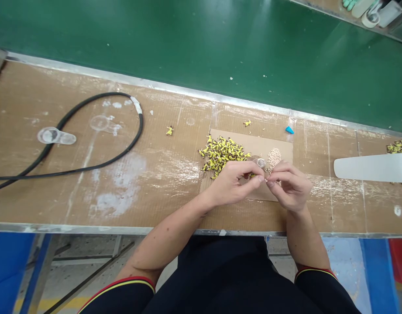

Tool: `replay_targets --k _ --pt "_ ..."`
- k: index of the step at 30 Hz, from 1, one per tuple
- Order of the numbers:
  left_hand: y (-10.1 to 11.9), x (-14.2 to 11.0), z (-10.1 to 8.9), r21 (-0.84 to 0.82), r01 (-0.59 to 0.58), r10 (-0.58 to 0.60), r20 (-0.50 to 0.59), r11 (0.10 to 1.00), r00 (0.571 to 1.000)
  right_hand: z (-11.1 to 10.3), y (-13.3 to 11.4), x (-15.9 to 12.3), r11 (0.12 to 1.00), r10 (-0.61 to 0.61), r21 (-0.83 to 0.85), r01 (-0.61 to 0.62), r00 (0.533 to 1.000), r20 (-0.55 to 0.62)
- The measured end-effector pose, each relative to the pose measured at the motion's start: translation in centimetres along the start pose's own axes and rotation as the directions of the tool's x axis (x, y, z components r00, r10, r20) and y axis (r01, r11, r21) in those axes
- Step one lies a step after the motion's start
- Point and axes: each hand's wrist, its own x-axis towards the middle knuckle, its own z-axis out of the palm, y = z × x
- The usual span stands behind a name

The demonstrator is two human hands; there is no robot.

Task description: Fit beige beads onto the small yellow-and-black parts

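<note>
My left hand [237, 182] and my right hand [290, 185] meet fingertip to fingertip over a cardboard sheet [253, 138]. The fingers of each are pinched. A tiny pale piece shows between the fingertips, and a bit of yellow is visible inside my left hand, too small to name. Left of the hands lies a heap of small yellow-and-dark figures [223, 152]. Just beyond my right hand sits a pile of tiny beige pieces [274, 157]. A small clear round container [261, 162] is partly hidden behind my left fingers.
A black cable [105, 164] loops over the table at left, beside a clear plastic scoop-like piece [56, 136]. A blue piece [289, 130] and single figures lie beyond the sheet. A white strip-like object [371, 168] juts in from the right. A green surface [187, 48] runs along the back.
</note>
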Motion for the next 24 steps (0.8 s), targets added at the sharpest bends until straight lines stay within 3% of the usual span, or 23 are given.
replay_targets --k 4,9,24 --pt "-0.7 0.0 -0.7 -0.086 0.076 -0.091 -0.186 0.993 0.978 -1.1 0.9 0.2 0.969 0.052 -0.241 -0.055 0.998 -0.019" --pt "-1.8 0.2 -1.4 -0.184 0.092 -0.154 -0.355 0.979 0.922 -1.5 2.1 0.2 0.903 0.104 -0.425 -0.060 0.991 0.080" --pt "-1.1 0.2 -1.3 -0.146 0.088 -0.142 -0.415 0.985 0.899 -1.0 2.4 -0.2 0.838 0.147 -0.544 -0.042 0.978 0.150"
